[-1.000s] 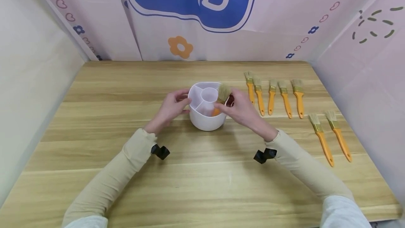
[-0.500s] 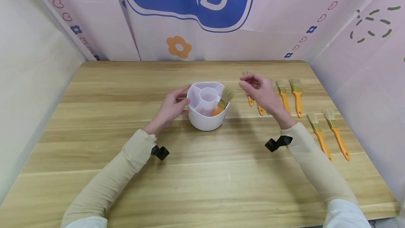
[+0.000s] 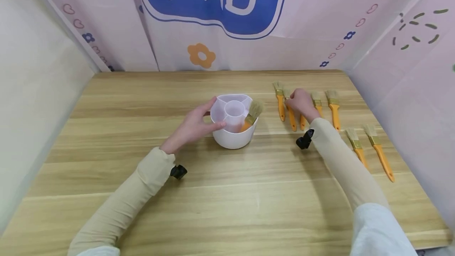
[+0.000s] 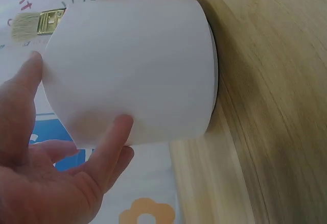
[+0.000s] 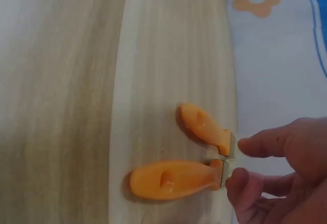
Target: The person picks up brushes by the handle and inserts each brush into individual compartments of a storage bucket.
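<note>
A round white divided organizer [image 3: 232, 139] stands upright on the wooden table. One paintbrush [image 3: 254, 110] leans in it, bristles up, against the right rim. My left hand [image 3: 193, 125] rests against the organizer's left side with spread fingers. In the left wrist view, the fingertips [image 4: 122, 122] touch the outer wall. My right hand [image 3: 302, 103] is over the row of orange-handled paintbrushes, partly hiding the middle ones. In the right wrist view, its thumb and forefinger are apart near the metal collar of a paintbrush [image 5: 173, 179], with another paintbrush [image 5: 202, 125] alongside.
Farther left in the row lies a paintbrush [image 3: 280, 106]; a wider paintbrush [image 3: 334, 110] ends it on the right. Two more paintbrushes [image 3: 380, 153] lie nearer the right edge. A printed backdrop [image 3: 284, 50] stands behind the table [image 3: 227, 208].
My right hand has let go of the paintbrush in the organizer and moved right, down over the row. My left hand has shifted slightly along the rim, its thumb now farther right.
</note>
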The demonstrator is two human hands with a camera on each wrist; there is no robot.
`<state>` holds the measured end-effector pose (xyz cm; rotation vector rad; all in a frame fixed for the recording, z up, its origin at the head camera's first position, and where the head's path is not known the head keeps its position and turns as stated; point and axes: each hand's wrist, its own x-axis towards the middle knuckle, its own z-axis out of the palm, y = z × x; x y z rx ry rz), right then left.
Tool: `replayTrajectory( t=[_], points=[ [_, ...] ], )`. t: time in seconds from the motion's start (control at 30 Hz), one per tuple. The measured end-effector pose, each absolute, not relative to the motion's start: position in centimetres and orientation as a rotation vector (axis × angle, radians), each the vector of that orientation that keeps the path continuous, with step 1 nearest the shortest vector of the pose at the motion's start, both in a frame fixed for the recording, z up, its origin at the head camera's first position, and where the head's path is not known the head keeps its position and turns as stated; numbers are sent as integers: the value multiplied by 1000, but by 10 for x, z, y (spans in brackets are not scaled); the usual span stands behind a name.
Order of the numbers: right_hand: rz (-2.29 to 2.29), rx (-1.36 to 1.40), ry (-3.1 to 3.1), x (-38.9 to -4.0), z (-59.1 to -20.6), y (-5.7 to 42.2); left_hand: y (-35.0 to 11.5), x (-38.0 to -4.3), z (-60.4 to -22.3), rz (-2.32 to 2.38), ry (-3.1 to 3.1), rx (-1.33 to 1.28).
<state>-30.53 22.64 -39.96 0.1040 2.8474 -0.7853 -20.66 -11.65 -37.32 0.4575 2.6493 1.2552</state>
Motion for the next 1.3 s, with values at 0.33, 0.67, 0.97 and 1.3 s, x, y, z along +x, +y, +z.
replayTrajectory(
  t=[0.33, 0.67, 0.97, 1.3],
  points=[
    [-689, 142, 2849, -306, -402, 216, -116, -203, -369, 1189, 2717, 496],
    [-718, 214, 2823, -310, -406, 220, -115, -202, -368, 1202, 2721, 482],
    [-889, 271, 2770, -306, -399, 229, -113, -202, -366, 1188, 2728, 473],
    [-1177, 272, 2709, -288, -382, 232, -111, -199, -367, 1210, 2710, 446]
  ],
)
